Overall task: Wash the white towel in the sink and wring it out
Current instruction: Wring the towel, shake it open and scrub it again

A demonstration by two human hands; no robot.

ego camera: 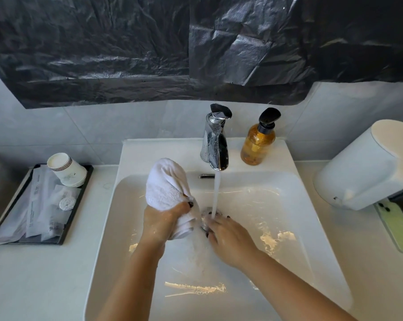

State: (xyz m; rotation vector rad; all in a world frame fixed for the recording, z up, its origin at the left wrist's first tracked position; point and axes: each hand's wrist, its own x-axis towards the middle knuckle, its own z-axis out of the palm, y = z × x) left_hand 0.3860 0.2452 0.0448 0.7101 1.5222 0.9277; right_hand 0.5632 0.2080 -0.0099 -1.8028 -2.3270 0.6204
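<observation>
My left hand (161, 218) grasps the bunched white terry towel (166, 186), fingers curled round its middle; the upper bulk sticks up above my fist, the lower end hangs out below it. Towel sits over the left-centre of the white rectangular ceramic sink (288, 205), near the basin's back wall, just left of the water stream (216, 193). My right hand (228, 239) is released, fingers spread loosely over the round metal drain (206, 216), fingertips under the running water, holding nothing. Whether it touches the towel's lower end, cannot tell, blurred by water there.

Chrome single-lever tap (215, 144) stands at the sink's back edge, centre, water running from its spout. Amber pump bottle with black pump head (258, 140) just right of the tap on the same back ledge.

White worktop (45, 274) left side: black rectangular tray (80, 200) near the back edge, holding stacked white paper cups (66, 167) lying tilted at its back end, plus clear wrapped sachets (43, 212). Right side of worktop: white rounded appliance (367, 167) and a light green phone (397, 228) lying flat, partly tucked under it at the right edge. Crumpled black plastic sheeting (172, 47) covers the wall above.
</observation>
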